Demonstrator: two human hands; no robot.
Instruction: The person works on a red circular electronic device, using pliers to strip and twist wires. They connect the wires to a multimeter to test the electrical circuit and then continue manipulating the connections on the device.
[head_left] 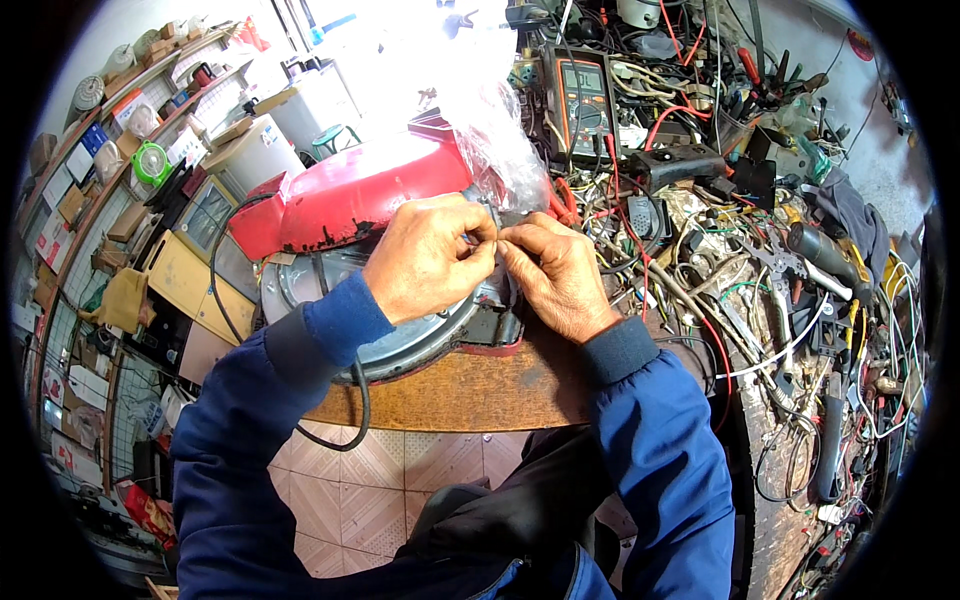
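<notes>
My left hand (430, 255) and my right hand (556, 275) meet fingertip to fingertip over the near part of a machine. Both are closed in a pinch; whatever is between the fingers is too small and hidden to name. Behind the left hand lies the machine's red housing (375, 190), its paint chipped along the lower edge. Below the hands shows the round grey base (425, 337), partly covered by my left hand and wrist. A black cable (364, 400) hangs over the table's front edge. Just beyond my fingers is a crumpled clear plastic bag (492, 130).
The machine rests on a wooden tabletop (470, 390). A multimeter (585, 95) stands at the back right. Tangled wires, pliers (775, 262) and a hammer (822, 275) crowd the right side. Loaded shelves (105, 165) line the left wall; tiled floor (360, 500) shows below.
</notes>
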